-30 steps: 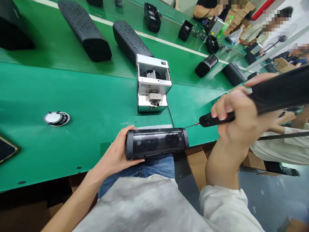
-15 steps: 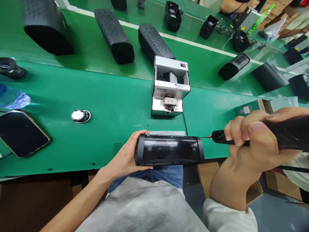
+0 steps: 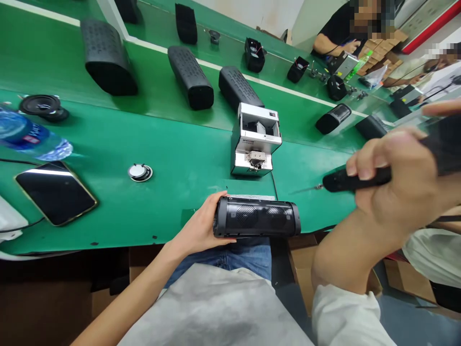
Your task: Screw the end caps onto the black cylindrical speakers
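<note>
A black speaker housing (image 3: 257,217) with two round grilles lies lengthwise at the table's front edge. My left hand (image 3: 201,223) is wrapped round its left end. In my right hand (image 3: 392,168) is a black electric screwdriver (image 3: 356,180), its thin bit pointing left, apart from the housing's right end. Just beyond the housing stands a silver and black screw feeder (image 3: 256,139). A small round speaker part (image 3: 140,172) rests on the green table (image 3: 187,158) to the left.
On the left are a phone (image 3: 56,192), a water bottle (image 3: 32,134) and a black round speaker (image 3: 43,106). Black speaker bodies (image 3: 190,77) stand along the far side. Two people (image 3: 333,36) are at the upper right. Cardboard boxes (image 3: 302,264) sit below the table.
The screwdriver bit has come away from the housing's right end as my right hand moved up and right. The camera view has shifted too. My left hand still grips the housing.
</note>
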Available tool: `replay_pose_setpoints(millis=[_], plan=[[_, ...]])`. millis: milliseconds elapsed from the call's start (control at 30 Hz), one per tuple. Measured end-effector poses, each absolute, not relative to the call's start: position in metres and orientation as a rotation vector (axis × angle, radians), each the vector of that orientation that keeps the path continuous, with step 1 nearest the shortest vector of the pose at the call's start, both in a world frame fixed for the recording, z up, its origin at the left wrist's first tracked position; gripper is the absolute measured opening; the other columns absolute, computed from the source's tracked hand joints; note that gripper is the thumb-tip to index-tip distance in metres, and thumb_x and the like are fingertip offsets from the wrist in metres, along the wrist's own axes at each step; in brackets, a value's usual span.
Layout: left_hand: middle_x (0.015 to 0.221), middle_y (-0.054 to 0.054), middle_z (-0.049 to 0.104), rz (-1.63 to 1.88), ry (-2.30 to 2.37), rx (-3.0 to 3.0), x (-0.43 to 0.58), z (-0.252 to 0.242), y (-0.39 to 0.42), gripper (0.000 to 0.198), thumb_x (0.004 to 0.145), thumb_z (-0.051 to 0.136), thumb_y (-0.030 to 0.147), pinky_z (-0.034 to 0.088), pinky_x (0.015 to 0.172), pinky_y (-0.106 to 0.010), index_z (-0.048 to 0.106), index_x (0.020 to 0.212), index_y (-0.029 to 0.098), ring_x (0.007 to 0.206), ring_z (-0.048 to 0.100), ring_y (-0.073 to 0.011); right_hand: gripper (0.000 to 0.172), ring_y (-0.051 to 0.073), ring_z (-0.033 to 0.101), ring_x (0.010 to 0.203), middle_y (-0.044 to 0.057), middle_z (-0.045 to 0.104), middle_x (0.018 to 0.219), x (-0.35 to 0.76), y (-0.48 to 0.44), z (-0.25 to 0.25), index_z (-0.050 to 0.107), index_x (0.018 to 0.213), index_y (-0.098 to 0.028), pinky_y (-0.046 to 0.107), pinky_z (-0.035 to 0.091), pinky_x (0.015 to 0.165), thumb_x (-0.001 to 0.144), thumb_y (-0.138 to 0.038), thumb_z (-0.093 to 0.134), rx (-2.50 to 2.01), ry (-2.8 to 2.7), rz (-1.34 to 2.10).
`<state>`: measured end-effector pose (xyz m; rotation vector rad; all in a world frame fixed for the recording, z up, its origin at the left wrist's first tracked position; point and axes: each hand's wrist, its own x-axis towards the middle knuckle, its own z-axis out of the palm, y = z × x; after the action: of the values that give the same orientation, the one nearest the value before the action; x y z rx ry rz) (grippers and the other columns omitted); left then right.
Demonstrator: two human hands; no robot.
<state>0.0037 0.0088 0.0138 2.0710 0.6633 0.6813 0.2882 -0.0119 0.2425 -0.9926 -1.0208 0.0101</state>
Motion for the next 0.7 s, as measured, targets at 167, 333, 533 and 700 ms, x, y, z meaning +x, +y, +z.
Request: replay_pose_setpoints(millis=[167,333,533,700], plan=[[0.167,-0.022,0.052,0.671,0.665,2.057,0.004,0.016,0.008,0.122,0.081,0.102,0.046,0.053,0.127,-0.071,0.024,0.174,0.031,0.158,0.056,-0.0474,0.017,0.011,0.039,0.036,-0.014,0.042,0.052,0.261,0.051,0.242,0.063,0.091,-0.029,0.029,0.031,0.034,0.079,-0.018,0.069,-0.704,-1.052,-0.019],[0.17,-0.022,0.049,0.667,0.652,2.063,0.004,0.018,0.008,0.124,0.081,0.103,0.045,0.053,0.128,-0.07,0.022,0.174,0.032,0.16,0.054,-0.0482,0.024,0.013,0.043,0.041,-0.01,0.048,0.065,0.263,0.092,0.217,0.054,0.103,-0.033,0.035,0.039,0.039,0.095,-0.035,0.077,-0.892,-1.171,-0.056],[0.171,-0.023,0.048,0.691,0.634,2.069,0.006,0.016,0.009,0.128,0.08,0.104,0.044,0.053,0.127,-0.071,0.02,0.175,0.033,0.16,0.054,-0.0493,0.024,0.015,0.038,0.048,-0.007,0.044,0.075,0.27,0.1,0.205,0.043,0.111,-0.035,0.035,0.039,0.043,0.112,-0.054,0.059,-1.148,-1.184,-0.184],[0.171,-0.023,0.048,0.714,0.609,2.076,0.006,0.017,0.009,0.125,0.08,0.104,0.045,0.052,0.129,-0.07,0.022,0.174,0.031,0.16,0.054,-0.0488,0.021,0.015,0.039,0.049,-0.006,0.044,0.074,0.265,0.099,0.205,0.043,0.111,-0.036,0.036,0.041,0.044,0.112,-0.051,0.058,-1.155,-1.195,-0.192]])
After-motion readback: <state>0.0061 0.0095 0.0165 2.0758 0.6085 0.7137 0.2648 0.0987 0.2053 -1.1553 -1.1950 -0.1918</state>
